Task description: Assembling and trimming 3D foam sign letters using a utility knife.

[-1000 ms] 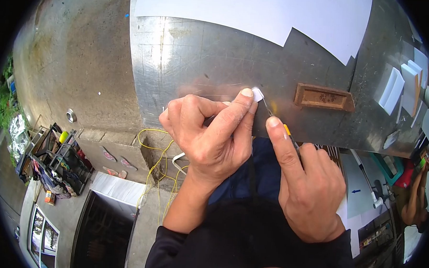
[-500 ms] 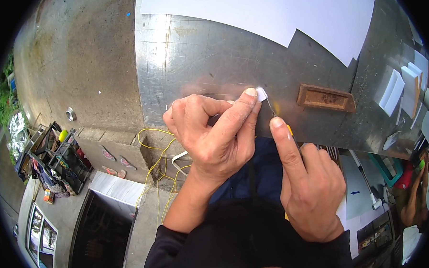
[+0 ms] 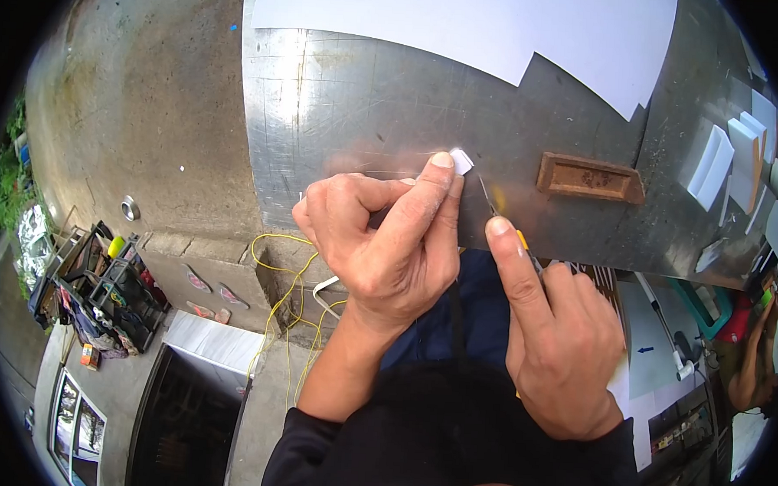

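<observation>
Between the thumb and fingers of my left hand [image 3: 380, 243] a small white piece [image 3: 462, 162] is pinched, its free end poking out past the fingertips. My right hand [image 3: 558, 337] grips a utility knife [image 3: 524, 240] with a yellow and dark handle, the index finger laid along its top. The knife's thin blade [image 3: 487, 193] points up and away from me, a small gap from the white piece. Both hands are over the near edge of a scratched metal tabletop [image 3: 396, 87].
White sheets [image 3: 468, 25] cover the far tabletop. A reddish-brown wooden tray-like block [image 3: 591, 178] lies right of the knife. White offcuts [image 3: 713, 166] are at the right, near another person's arm [image 3: 748, 363]. Yellow cord [image 3: 295, 300] trails on the floor at left.
My left hand has shifted slightly left with the white piece, turning it a little. The knife blade, touching or nearly touching the piece before, now stands apart from it.
</observation>
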{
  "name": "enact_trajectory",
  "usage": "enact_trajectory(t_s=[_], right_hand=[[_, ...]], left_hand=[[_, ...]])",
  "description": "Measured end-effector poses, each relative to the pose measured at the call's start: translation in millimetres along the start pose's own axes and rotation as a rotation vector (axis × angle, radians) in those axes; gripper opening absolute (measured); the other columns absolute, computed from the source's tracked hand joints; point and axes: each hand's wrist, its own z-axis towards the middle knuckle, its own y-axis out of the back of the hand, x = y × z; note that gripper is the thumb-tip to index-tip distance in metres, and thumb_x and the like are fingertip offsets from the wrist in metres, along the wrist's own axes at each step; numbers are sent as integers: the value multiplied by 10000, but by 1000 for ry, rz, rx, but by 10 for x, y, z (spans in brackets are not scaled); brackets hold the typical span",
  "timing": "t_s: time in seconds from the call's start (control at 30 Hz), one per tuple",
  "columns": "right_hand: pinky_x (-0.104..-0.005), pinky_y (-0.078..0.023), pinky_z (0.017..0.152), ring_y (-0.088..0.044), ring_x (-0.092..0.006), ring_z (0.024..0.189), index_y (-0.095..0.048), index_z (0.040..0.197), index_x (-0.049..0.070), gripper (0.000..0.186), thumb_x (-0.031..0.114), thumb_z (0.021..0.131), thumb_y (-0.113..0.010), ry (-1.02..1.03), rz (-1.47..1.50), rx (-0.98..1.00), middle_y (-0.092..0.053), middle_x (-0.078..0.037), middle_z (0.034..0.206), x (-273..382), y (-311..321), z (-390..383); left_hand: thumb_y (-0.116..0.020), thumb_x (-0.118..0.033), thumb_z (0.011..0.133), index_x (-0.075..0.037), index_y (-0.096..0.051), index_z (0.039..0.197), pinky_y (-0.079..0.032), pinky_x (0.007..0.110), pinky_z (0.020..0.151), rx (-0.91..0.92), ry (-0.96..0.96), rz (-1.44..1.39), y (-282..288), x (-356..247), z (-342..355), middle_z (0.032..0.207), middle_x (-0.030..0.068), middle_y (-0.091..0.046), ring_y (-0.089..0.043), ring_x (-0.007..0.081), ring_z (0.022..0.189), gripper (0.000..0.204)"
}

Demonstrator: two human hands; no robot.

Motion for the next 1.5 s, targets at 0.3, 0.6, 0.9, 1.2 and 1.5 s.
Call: enact_trajectory(t_s=[0.3, 0.6, 0.9, 1.2, 1.5], right_hand=[[-343, -380, 525, -446, -194, 588, -636, 1439, 202, 623, 40, 839, -671, 18, 106, 29, -390, -32, 714, -25, 125, 18], [-348, -395, 546, -469, -205, 594, -630, 1432, 109, 596, -17, 855, -705, 57, 155, 87, -454, -44, 717, -65, 146, 128], [-346, -398, 548, -469, -201, 596, -635, 1432, 120, 610, -12, 840, -703, 62, 142, 95, -459, -40, 721, -69, 101, 148], [-351, -393, 543, -459, -204, 595, -636, 1437, 146, 615, 6, 841, -696, 58, 120, 76, -438, -41, 717, -55, 77, 166], [-351, -388, 537, -453, -204, 592, -638, 1440, 172, 619, 12, 844, -692, 54, 95, 79, -421, -41, 718, -36, 83, 182]], left_hand=[[-901, -54, 727, -126, -824, 1005, -350, 276, 734, 56, 27, -51, 57, -2, 16, 772, -53, -593, -494, 130, 761, 298], [-921, -127, 688, -186, -832, 959, -302, 306, 633, 17, -22, -35, 28, 51, 29, 752, -87, -555, -450, 135, 694, 291], [-922, -121, 682, -178, -831, 957, -294, 302, 610, 18, -28, -55, 23, 63, 12, 752, -86, -555, -444, 133, 677, 295], [-922, -121, 680, -178, -832, 951, -287, 297, 601, 17, -32, -49, 16, 66, 28, 745, -87, -548, -442, 130, 677, 290], [-912, -153, 709, -196, -828, 972, -290, 305, 629, 34, -23, -15, 31, 63, 11, 750, -99, -559, -441, 129, 690, 279]])
